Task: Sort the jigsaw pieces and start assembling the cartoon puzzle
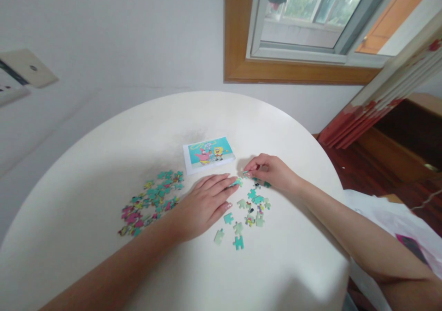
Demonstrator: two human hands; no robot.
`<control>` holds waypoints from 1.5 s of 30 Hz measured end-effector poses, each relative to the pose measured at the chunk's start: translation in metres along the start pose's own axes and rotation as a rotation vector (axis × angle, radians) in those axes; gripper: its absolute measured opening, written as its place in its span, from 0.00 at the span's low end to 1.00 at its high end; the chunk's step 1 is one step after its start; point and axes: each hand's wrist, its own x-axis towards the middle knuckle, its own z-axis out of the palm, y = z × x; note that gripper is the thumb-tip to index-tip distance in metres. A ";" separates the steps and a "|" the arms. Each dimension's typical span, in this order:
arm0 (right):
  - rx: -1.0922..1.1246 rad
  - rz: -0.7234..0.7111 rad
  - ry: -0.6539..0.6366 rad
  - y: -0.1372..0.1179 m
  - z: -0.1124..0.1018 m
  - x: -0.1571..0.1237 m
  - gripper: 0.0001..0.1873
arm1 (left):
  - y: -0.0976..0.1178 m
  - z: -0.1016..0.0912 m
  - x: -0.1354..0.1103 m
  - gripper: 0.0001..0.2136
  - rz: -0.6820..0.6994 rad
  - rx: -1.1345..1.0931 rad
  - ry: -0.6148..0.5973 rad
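My left hand (209, 203) lies palm down on the table with its fingers stretched out. Its fingertips rest at a few teal and pale joined puzzle pieces (239, 182). Just right of them, my right hand (267, 170) pinches a small puzzle piece (245, 173) between thumb and fingers, slightly above the table. Below the right hand, loose teal, pale green and patterned pieces (258, 200) are scattered. To the left of my left hand spreads a larger heap of puzzle pieces (152, 200) in teal, pink and yellow. Behind both hands lies a picture card (211, 153) with cartoon figures.
The round white table (103, 163) stands against a white wall (138, 34). A wood-framed window (238, 62) is at the back right, beside a red and cream curtain (373, 103). White plastic bags (376, 214) sit by the table's right edge. A wall socket (31, 69) is at far left.
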 end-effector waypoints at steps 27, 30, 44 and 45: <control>-0.378 -0.078 -0.002 0.002 0.012 -0.002 0.02 | -0.001 0.002 0.000 0.20 0.020 0.000 0.029; -0.400 -0.102 -0.001 0.001 0.012 -0.002 0.03 | -0.001 0.002 -0.001 0.20 0.021 0.007 0.024; -0.416 -0.320 -0.090 0.010 -0.026 -0.005 0.10 | -0.001 0.003 -0.001 0.20 0.020 0.011 0.024; -0.418 -0.327 -0.088 0.011 -0.025 -0.005 0.10 | -0.001 0.003 -0.001 0.20 0.020 0.014 0.024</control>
